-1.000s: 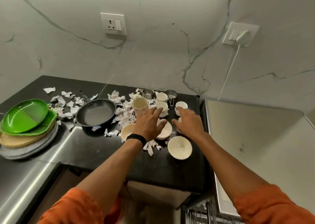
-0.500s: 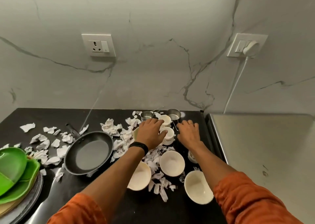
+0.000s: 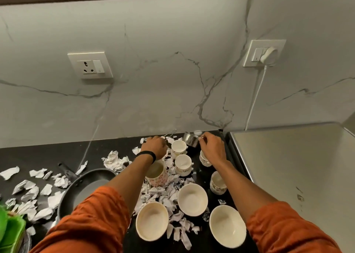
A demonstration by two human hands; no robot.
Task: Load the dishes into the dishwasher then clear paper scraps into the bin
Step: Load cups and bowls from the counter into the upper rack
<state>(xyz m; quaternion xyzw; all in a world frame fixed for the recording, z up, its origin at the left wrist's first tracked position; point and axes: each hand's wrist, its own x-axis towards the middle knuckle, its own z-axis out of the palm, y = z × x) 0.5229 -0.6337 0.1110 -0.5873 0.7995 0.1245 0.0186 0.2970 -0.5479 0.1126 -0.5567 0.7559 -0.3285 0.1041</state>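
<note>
Two hands work here: our right hand (image 3: 211,147) pinches the steel cup (image 3: 190,142); our left hand (image 3: 154,147) hides its grip. We should lift straight up, clear of the teacups (image 3: 178,146).

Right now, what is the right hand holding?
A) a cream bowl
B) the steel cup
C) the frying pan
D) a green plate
B: the right hand pinches the tilted steel cup by its handle.
</note>
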